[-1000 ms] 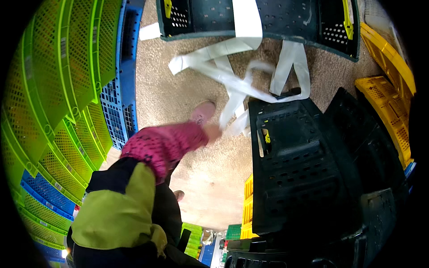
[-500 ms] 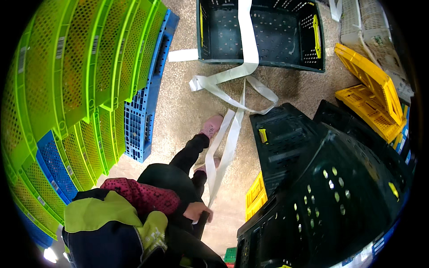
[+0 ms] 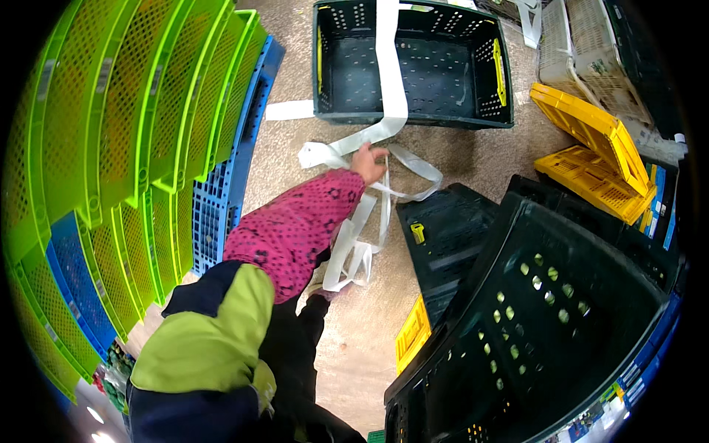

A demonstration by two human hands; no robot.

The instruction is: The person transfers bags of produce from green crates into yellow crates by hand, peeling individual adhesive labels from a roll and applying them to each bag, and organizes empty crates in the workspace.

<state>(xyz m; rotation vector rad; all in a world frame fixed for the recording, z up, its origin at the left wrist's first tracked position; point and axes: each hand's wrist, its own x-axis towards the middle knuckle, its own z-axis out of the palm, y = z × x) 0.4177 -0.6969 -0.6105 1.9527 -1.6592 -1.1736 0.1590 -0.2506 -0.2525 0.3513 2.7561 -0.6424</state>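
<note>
My left hand (image 3: 368, 164), in a pink patterned sleeve, reaches down over the floor with its fingers parted and slightly bent. It is right at a long white strap (image 3: 395, 88), whose loops lie just beside and beneath the fingers. One length of this strap runs up across the dark green crate (image 3: 354, 118), and another trails in loose folds toward my shoes. The crate stands open at the top, with yellow handles on its short sides and nothing inside but the strap crossing it. My right hand is out of the picture.
Lime-green mesh crates (image 3: 159, 96) are stacked on a blue pallet (image 3: 238, 162) at left. Dark green crates (image 3: 561, 244) crowd the right, beside yellow crates (image 3: 591, 140). White baskets (image 3: 591, 52) stand at the far right.
My left hand has moved up and away from my body to the strap loops by the crate. The strap end it held near my legs has dropped into loose folds on the floor.
</note>
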